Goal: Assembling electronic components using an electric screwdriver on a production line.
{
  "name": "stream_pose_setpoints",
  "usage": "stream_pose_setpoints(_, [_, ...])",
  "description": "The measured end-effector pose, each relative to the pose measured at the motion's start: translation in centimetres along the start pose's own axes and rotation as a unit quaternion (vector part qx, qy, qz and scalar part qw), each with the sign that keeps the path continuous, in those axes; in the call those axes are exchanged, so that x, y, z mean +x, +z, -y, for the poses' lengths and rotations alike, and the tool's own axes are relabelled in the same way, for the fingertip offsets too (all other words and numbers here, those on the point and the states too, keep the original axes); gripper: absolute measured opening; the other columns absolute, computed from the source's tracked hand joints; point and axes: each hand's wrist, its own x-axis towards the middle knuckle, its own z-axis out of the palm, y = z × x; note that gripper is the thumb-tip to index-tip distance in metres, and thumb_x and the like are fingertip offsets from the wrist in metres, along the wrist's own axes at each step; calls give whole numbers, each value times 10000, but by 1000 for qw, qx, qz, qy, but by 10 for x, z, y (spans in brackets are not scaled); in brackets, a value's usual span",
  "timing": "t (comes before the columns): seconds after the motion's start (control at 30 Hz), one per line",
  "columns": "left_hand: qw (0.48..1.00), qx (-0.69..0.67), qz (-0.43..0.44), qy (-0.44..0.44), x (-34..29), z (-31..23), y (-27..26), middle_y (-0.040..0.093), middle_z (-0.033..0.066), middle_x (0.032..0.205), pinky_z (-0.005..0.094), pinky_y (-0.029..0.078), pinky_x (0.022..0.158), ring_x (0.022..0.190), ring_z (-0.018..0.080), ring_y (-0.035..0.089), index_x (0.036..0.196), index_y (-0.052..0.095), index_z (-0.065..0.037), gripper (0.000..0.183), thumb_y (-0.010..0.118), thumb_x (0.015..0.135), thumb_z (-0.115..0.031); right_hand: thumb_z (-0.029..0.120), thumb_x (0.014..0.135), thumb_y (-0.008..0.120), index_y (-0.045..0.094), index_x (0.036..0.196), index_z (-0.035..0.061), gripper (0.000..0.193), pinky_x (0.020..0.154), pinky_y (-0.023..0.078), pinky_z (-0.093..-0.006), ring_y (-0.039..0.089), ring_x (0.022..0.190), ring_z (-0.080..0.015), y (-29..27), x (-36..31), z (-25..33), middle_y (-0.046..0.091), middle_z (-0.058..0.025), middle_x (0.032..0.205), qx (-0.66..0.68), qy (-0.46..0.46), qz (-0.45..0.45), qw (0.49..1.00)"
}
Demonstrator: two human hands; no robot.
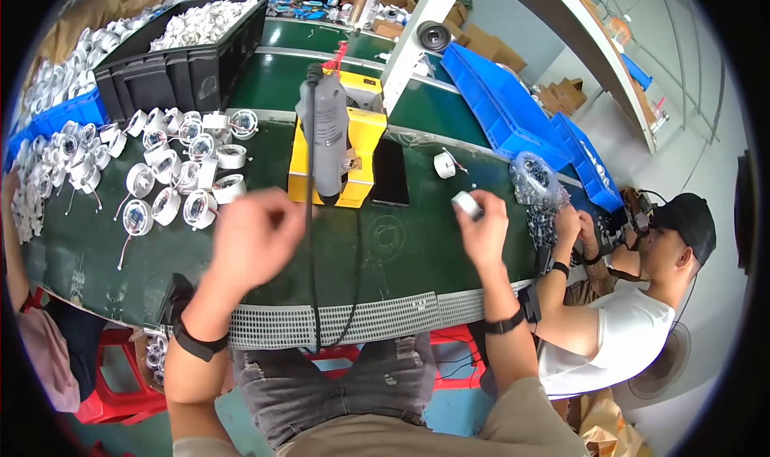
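White cylindrical part [463, 203] sat gripped in right hand [487, 224], fingers closed; wired white part [444, 165] lay beyond them, slightly left; left hand [257, 236] farther, blurred, finger state unclear.

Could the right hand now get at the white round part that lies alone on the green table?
Probably yes: the white round part lies just beyond the right hand, and nothing on the green table seems to block the way. But this hand holds a white piece, which may hinder grasping.
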Motion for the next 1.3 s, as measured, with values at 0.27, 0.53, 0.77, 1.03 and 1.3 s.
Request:
stream_pose_setpoints(0.27, [686, -638, 338, -87, -3, -4, 66, 575, 90, 1196, 315, 505, 920, 1085, 168, 587, 1308, 485, 6, 515, 422, 1010, -408, 171, 588, 868, 611, 921, 62, 435, 793, 447, -440, 558, 905, -293, -4, -42, 126, 611, -91, 894, 181, -315, -22, 931])
stream_pose_setpoints(0.53, [709, -646, 272, -69, 3, -4, 45, 576, 61, 1131, 310, 537, 886, 1025, 142, 592, 1307, 484, -11, 463, 580, 957, -298, 361, 866, 680, 490, 1179, -9, 520, 897, 468, -366, 563, 1028, -218, 22, 0, 117, 491, -137, 1163, 574, -55, 285, 765])
stream_pose_setpoints(0.77, [733, -645, 198, -93, 8, 4, 46, 588, 58, 1103, 355, 571, 834, 1004, 168, 603, 1263, 513, -28, 508, 739, 841, -196, 73, 903, 635, 641, 1014, -23, 146, 719, 472, -231, 587, 800, -86, 29, -2, 110, 646, -50, 903, 540, 58, 354, 761])
stream_pose_setpoints(1.03, [681, -698, 150, -163, 13, 2, 47, 602, 62, 1096, 422, 568, 863, 1014, 186, 619, 1234, 523, -25, 352, 573, 960, -240, 37, 837, 673, 635, 845, -14, 64, 762, 452, -269, 545, 775, -118, 36, -8, 101, 590, -47, 818, 562, 30, 313, 765])
stream_pose_setpoints(1.3, [692, -688, 140, -168, 13, 1, 54, 579, 95, 1160, 421, 542, 913, 1031, 211, 621, 1313, 459, -12, 402, 485, 999, -261, 22, 839, 656, 600, 813, -14, 72, 616, 405, -227, 526, 710, -90, 31, -19, 124, 551, -38, 812, 512, 32, 283, 811])
